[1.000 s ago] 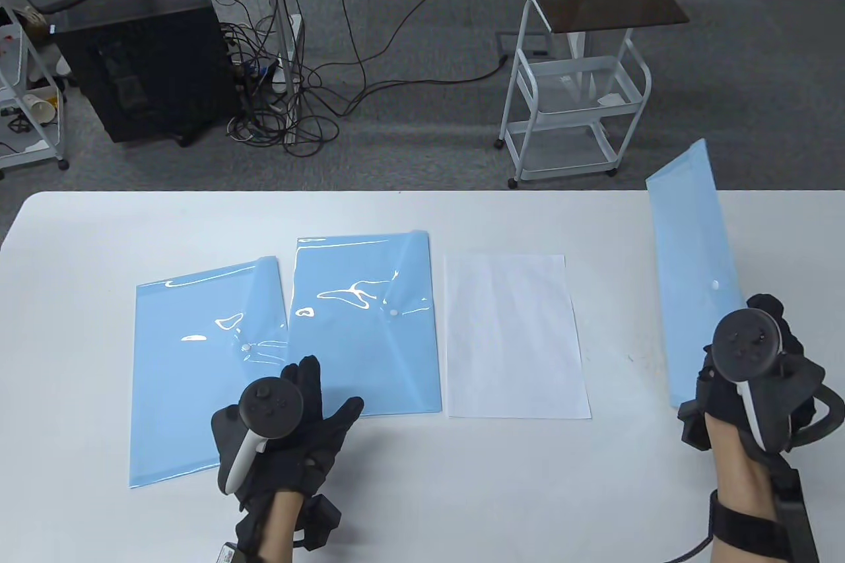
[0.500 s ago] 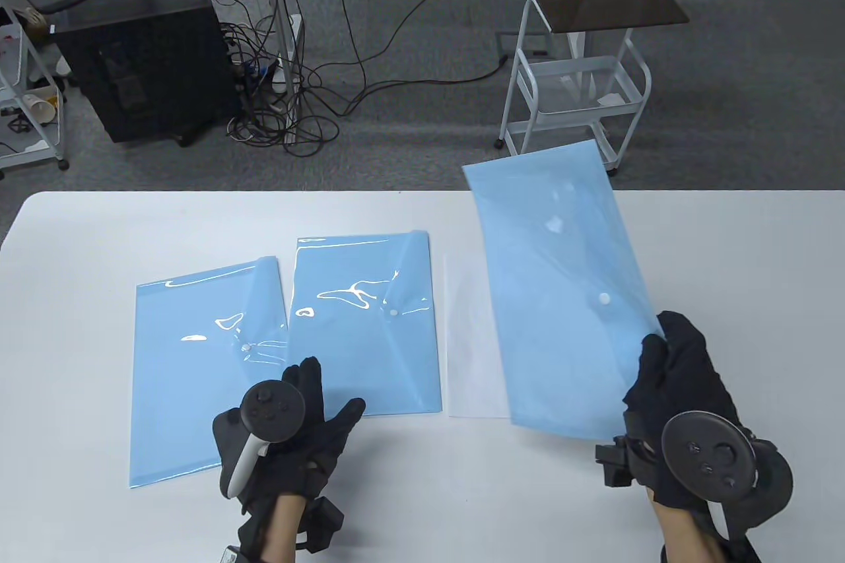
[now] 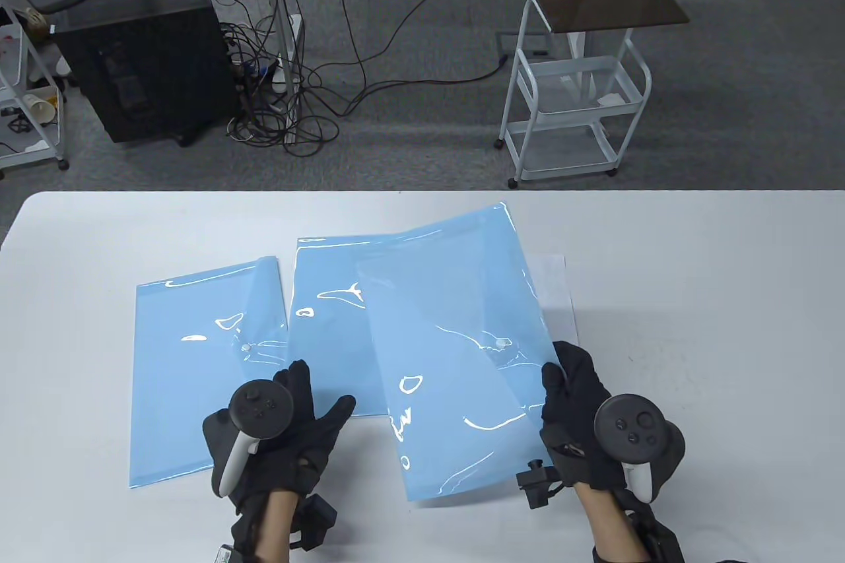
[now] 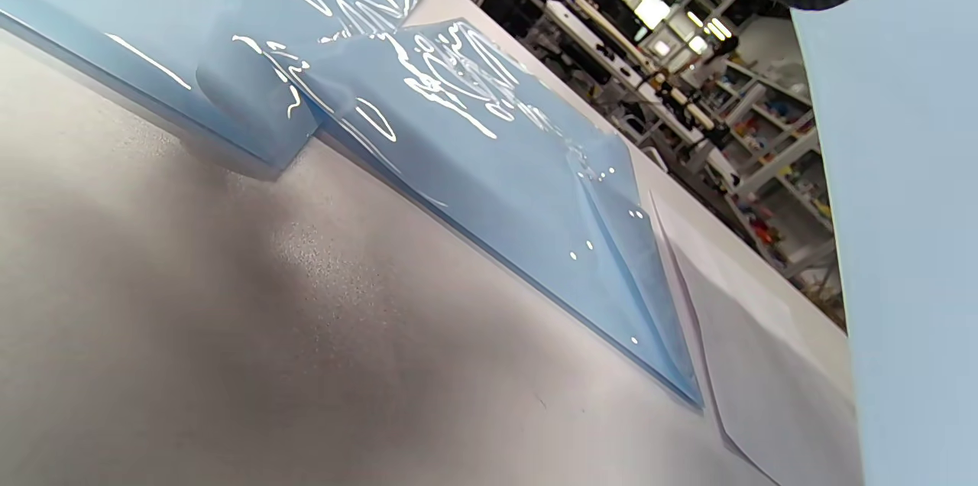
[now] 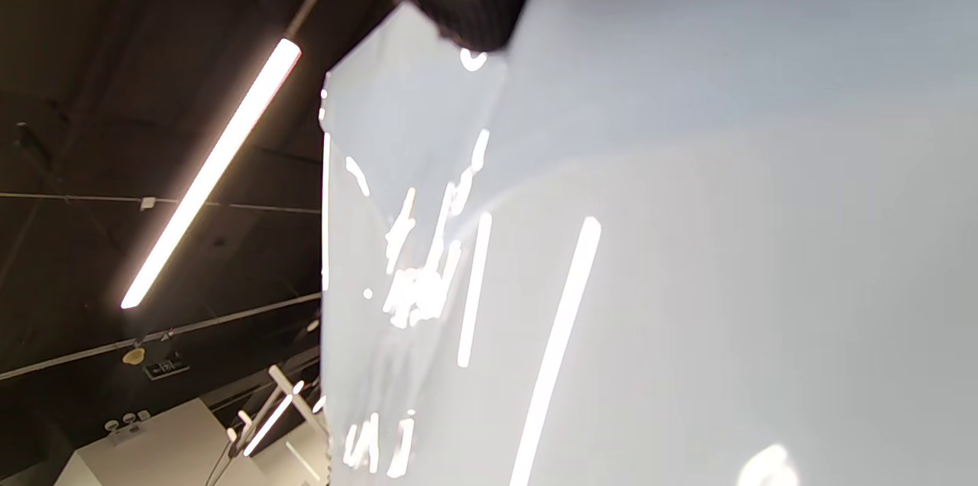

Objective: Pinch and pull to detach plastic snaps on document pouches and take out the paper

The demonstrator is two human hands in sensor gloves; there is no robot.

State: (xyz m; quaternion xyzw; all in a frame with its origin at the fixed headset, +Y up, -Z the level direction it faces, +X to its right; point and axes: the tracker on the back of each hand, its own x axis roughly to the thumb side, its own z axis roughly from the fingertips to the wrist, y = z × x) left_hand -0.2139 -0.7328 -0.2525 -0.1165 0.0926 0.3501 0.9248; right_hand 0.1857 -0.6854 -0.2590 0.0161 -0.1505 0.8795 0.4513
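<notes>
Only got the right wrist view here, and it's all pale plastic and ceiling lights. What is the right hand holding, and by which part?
Observer: The right hand grips a blue pouch by its right edge.
Operator: What's under it?
Observer: It overlaps the middle pouch and covers most of a loose paper sheet.
Operator: Left hand?
Observer: The left hand lies with fingers spread at the near edges of the left pouch and the middle one, holding nothing.
</notes>
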